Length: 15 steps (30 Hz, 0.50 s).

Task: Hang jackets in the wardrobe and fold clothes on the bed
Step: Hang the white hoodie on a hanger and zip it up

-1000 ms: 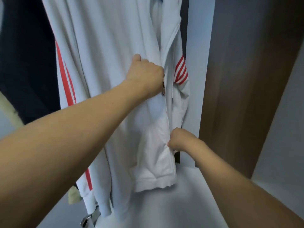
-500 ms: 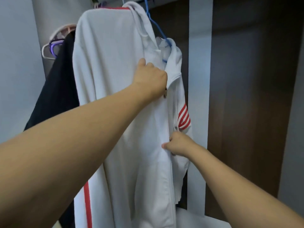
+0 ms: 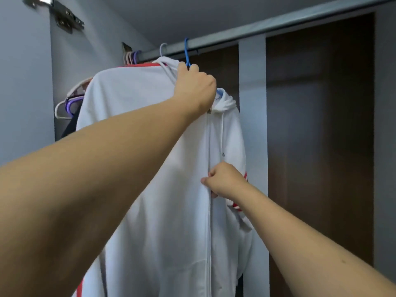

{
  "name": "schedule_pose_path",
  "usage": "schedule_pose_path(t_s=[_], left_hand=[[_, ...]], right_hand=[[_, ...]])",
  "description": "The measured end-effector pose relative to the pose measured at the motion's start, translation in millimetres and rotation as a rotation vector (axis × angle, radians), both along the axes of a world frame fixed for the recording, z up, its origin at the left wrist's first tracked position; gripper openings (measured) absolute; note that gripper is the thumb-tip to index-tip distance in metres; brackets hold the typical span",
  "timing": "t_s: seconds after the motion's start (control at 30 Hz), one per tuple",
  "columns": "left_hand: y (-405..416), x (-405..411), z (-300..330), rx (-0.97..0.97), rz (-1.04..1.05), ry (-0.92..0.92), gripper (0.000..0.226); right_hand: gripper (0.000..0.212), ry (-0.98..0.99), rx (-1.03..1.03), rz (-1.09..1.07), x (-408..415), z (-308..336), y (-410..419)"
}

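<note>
Jacket: the white jacket [image 3: 162, 168] hung on the blue hanger [image 3: 186, 52], already hooked on the rail [image 3: 257, 28], its zip closed almost to the collar.
Left hand: your left hand [image 3: 196, 88] had climbed from mid-chest to the collar, fingers curled round cloth at the hanger.
Right hand: your right hand [image 3: 225, 181] pinched the zip seam lower down, having risen too.
Meaning: this jacket looked nearly done.
Nearby: a dark garment [image 3: 71, 125] hung beside it, to its left.

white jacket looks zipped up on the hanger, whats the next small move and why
Probably let go with both hands. The white jacket already hangs by its blue hanger on the rail, the left hand is at the collar, and the right hand pinches the closed front.
</note>
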<state>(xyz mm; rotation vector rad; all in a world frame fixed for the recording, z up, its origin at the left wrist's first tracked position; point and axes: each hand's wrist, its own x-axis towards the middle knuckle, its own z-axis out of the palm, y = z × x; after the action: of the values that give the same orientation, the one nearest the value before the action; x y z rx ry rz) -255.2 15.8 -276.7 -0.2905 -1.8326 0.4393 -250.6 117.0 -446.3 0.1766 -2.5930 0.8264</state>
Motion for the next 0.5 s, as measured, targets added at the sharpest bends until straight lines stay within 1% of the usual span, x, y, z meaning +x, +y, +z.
schedule_pose_path(t_s=[0.07,0.13,0.2,0.27,0.33,0.37,0.43,0.47,0.5], left_hand=[[2,-7,-3,0.065,-0.034,0.001,0.015],[1,-15,-14,0.104,-0.047,-0.024,0.018],[-3,-18,-24,0.075,-0.044,-0.053,0.010],[-9,-15,-30,0.006,-0.037,-0.054,0.008],[-15,-10,-39,-0.081,-0.038,-0.016,0.018],[-18,-8,-45,-0.135,-0.051,0.025,0.025],[-25,-1,-61,-0.262,-0.102,0.090,0.030],[-30,2,-70,-0.334,-0.101,0.080,0.031],[-33,4,-77,-0.403,-0.081,0.052,0.032]], right_hand=[[0.025,-0.018,0.028,-0.015,-1,8,0],[0.023,-0.093,0.067,-0.007,-2,11,0],[0.020,-0.163,0.075,0.029,-4,10,1],[0.021,-0.196,0.039,0.069,-8,10,3],[0.028,-0.185,-0.025,0.085,-12,15,7],[0.031,-0.150,-0.051,0.085,-13,19,10],[0.028,-0.044,-0.053,0.059,-14,30,16],[0.033,-0.006,-0.027,0.031,-14,35,18],[0.045,0.017,0.003,-0.004,-14,39,20]])
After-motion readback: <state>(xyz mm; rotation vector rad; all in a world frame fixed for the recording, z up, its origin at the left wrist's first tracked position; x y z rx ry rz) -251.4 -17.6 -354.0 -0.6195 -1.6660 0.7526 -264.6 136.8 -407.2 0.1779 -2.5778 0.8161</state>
